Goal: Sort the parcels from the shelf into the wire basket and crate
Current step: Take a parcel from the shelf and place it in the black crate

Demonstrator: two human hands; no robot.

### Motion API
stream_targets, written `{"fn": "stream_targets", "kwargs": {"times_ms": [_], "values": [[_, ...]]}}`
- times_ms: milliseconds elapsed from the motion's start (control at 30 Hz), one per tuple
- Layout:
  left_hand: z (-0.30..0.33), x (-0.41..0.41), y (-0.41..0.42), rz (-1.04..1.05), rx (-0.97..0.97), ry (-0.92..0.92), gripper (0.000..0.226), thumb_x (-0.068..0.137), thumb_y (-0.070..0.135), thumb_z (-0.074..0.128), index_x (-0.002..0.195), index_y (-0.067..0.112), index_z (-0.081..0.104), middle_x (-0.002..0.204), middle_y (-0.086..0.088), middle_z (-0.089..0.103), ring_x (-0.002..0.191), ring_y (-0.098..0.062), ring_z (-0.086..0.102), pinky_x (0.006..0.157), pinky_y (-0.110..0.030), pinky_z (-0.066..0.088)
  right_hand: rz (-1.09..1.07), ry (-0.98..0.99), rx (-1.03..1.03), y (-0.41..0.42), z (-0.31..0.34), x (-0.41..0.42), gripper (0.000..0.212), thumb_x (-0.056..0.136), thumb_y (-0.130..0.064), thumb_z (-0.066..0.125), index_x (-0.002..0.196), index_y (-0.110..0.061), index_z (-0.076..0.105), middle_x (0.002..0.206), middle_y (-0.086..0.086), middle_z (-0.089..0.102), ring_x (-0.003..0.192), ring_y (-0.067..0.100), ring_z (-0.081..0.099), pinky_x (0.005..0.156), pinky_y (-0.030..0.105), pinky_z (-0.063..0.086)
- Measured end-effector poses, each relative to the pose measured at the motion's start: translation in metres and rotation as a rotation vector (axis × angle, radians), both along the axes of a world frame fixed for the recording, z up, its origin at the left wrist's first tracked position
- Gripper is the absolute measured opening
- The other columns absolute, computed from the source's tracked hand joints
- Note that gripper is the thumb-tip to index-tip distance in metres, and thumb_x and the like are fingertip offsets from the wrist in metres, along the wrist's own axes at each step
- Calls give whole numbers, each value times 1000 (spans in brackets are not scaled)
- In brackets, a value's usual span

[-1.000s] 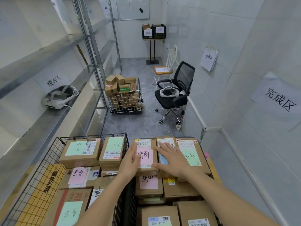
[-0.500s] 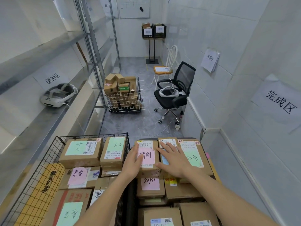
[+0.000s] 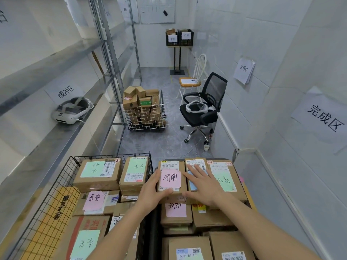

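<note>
A cardboard parcel with a pink label (image 3: pixel 170 178) lies on top of the stacked parcels in the dark crate (image 3: pixel 155 220) at the lower right. My left hand (image 3: pixel 151 192) grips its left side, thumb curled along its front edge. My right hand (image 3: pixel 203 186) lies flat with straight fingers on the neighbouring blue-labelled parcel (image 3: pixel 195 163), its thumb at the pink-labelled parcel's front corner. A green-labelled parcel (image 3: pixel 225 180) lies just right of that hand. The black wire basket (image 3: pixel 112 157) on the left holds several parcels with green and pink labels.
A metal shelf (image 3: pixel 56 143) runs along the left with a white headset (image 3: pixel 70 111) on it. Farther off stand a white wire cart (image 3: pixel 148 117) piled with boxes, a black office chair (image 3: pixel 204 109), a white chair (image 3: pixel 195 79) and two black crates on a stand (image 3: pixel 179 37). The right wall is close.
My left hand has slid off the pink label to the parcel's left side and its thumb now wraps the front edge. My right hand has stayed on the neighbouring parcel.
</note>
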State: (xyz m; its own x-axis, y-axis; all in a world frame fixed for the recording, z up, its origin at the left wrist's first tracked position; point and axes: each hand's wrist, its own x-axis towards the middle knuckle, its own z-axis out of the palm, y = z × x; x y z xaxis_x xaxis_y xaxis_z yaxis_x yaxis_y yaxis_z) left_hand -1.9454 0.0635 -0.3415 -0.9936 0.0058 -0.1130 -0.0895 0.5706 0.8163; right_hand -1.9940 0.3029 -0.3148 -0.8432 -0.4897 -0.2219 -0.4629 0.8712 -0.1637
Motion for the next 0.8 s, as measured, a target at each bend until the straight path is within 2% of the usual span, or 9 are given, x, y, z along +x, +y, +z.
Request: {"fn": "stream_targets", "kwargs": {"times_ms": [133, 267, 333, 467, 567, 733, 800], "values": [[3, 2, 0, 10, -15, -25, 97, 78, 60, 76, 158, 39, 25, 159, 18, 35, 146, -6, 32, 118, -44, 36, 0, -1, 17, -2, 2, 2, 81, 94, -73, 38, 160, -42, 3, 168, -10, -12, 155, 15, -16, 125, 50, -6], [18, 7, 4, -5, -62, -23, 73, 85, 43, 78, 147, 36, 40, 143, 21, 50, 129, -2, 47, 106, -33, 46, -15, -30, -7, 4, 14, 6, 82, 93, -75, 37, 161, -41, 6, 169, -10, -8, 156, 15, -10, 126, 46, -1], [28, 10, 7, 3, -68, -11, 69, 87, 42, 76, 147, 32, 42, 145, 20, 48, 131, -4, 45, 103, -29, 43, -17, -35, -18, 9, 26, 8, 82, 93, -75, 38, 161, -39, 8, 169, -10, -5, 156, 15, -5, 125, 45, 0], [64, 25, 9, 27, -194, 53, 68, 96, 46, 64, 155, 32, 33, 152, 23, 28, 140, -1, 26, 115, -36, 30, -4, -8, -43, 17, 58, 13, 79, 95, -71, 42, 161, -36, 15, 169, -9, 4, 156, 16, 3, 125, 44, 4], [97, 39, 6, 97, -318, 70, 73, 95, 59, 57, 158, 34, 27, 166, 12, 20, 152, -12, 21, 118, -41, 28, 46, 35, -55, 17, 84, 18, 78, 96, -68, 44, 161, -33, 18, 169, -8, 9, 155, 17, 10, 125, 45, 10], [155, 106, -1, 297, -470, 129, 71, 97, 60, 51, 158, 31, 29, 166, 9, 24, 152, -14, 22, 118, -45, 30, 207, 71, -105, -3, 137, 49, 79, 97, -69, 42, 161, -32, 17, 169, -11, 11, 154, 14, 17, 120, 39, 26], [174, 146, -8, 381, -517, 148, 71, 96, 63, 50, 157, 31, 33, 163, 9, 30, 150, -15, 28, 118, -45, 33, 291, 94, -141, -19, 154, 70, 77, 98, -68, 42, 161, -33, 16, 168, -11, 12, 153, 14, 19, 118, 38, 29]]}}
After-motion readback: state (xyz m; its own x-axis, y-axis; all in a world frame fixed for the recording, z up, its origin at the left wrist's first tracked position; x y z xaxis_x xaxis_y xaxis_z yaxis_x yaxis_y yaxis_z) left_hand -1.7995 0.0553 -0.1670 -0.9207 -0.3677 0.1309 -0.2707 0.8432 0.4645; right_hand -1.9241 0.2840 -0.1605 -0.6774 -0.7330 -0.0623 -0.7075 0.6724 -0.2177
